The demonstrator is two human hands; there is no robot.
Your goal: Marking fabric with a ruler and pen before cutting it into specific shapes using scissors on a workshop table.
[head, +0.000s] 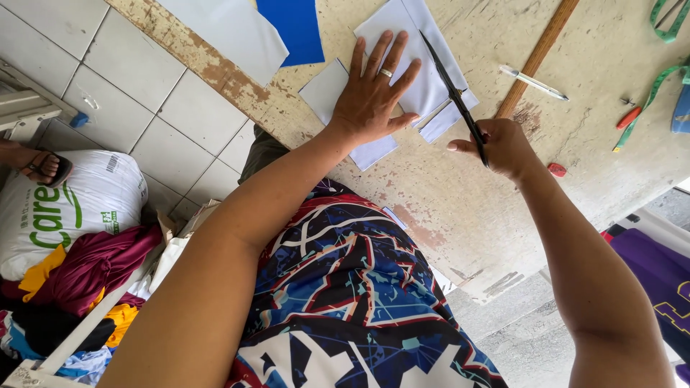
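My left hand (374, 93) lies flat with fingers spread on a pale white fabric piece (424, 79) on a worn wooden table (460, 201). My right hand (503, 147) grips a pair of long black scissors (453, 90), whose blades lie along the right edge of the fabric, beside my left fingers. A narrow cut strip (445, 118) of the same fabric lies under the blades. A ring sits on one left finger.
A blue fabric piece (295, 25) and another pale sheet (230, 29) lie at the table's far left. A wooden ruler (539, 54), a pen (535, 82), a green tape measure (650, 93) and red chalk (557, 170) lie to the right. Bagged cloth (72, 208) sits on the tiled floor.
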